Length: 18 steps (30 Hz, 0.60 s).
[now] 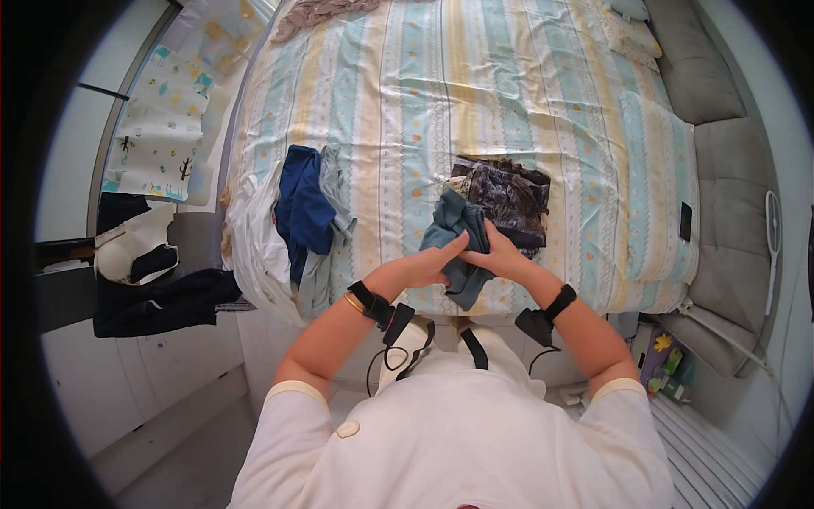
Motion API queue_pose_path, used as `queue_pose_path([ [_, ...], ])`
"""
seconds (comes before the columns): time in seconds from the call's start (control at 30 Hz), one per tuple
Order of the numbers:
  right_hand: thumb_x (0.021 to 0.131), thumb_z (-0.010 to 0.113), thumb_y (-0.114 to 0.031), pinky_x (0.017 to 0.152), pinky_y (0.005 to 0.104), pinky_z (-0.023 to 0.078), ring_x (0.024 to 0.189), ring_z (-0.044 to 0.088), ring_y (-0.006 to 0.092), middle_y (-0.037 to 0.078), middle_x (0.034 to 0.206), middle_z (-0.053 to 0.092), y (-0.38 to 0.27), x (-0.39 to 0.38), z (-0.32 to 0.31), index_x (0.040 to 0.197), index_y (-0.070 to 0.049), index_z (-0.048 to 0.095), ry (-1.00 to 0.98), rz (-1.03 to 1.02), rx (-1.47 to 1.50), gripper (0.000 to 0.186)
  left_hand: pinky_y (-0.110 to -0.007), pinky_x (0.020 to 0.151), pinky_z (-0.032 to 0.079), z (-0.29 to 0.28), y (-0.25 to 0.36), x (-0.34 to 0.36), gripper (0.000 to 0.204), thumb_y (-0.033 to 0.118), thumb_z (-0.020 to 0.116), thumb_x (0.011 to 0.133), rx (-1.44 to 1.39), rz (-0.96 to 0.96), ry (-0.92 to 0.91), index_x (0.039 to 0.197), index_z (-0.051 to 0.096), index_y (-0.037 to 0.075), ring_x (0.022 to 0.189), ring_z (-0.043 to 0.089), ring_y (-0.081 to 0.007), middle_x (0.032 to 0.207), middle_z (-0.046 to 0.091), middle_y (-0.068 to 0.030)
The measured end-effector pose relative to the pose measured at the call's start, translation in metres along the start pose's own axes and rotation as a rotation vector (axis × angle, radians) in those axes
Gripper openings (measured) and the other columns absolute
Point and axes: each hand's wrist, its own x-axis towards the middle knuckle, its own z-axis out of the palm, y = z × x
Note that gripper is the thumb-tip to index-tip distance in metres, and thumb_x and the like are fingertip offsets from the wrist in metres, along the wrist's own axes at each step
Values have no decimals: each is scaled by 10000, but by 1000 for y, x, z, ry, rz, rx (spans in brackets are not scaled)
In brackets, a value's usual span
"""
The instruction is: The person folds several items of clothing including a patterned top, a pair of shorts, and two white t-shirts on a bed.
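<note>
A grey-blue bunched garment [448,222] is gripped between my left hand [431,265] and my right hand [497,253], near the front edge of the bed. My left fingers and thumb press on its front, while my right fingers wrap round its right side. Just behind it lies a folded pile of dark brown patterned cloth [517,199], partly hidden by the garment. Each wrist wears a black strapped device.
The patterned bedspread [390,102] carries white clothes [253,237], blue clothes [301,204], pink cloth [318,13] and a black phone [685,220]. Left stands a shelf with dark clothes [153,310] and a cream bra [127,250]. Grey cushions [725,212] line the right.
</note>
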Motion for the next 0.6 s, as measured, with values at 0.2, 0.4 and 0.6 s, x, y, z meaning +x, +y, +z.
queue_pose_path([
  [0.2,691,739,-398,1055,333,229,1308,250,285,220,1399,244,9,-10,16,1384,35,119,-161,-17,2,1026,-436,865,483,2,-3,7,754,626,325,871,4,-179,-83,1314,354,17,1031,558,-237,1191,521,-150],
  [0.4,763,657,-203,930,291,386,1096,483,190,128,1229,483,73,4,17,1370,-47,257,68,91,275,744,-325,866,475,-11,-1,15,845,657,408,829,466,-244,48,1201,413,-101,993,576,-235,1123,542,-164],
  [0.6,825,526,-144,861,232,407,977,500,118,70,1132,538,43,6,-48,1285,-8,403,244,203,339,495,-355,963,388,-48,4,44,660,428,470,913,678,375,111,1391,225,43,1210,419,-236,1387,292,-143],
])
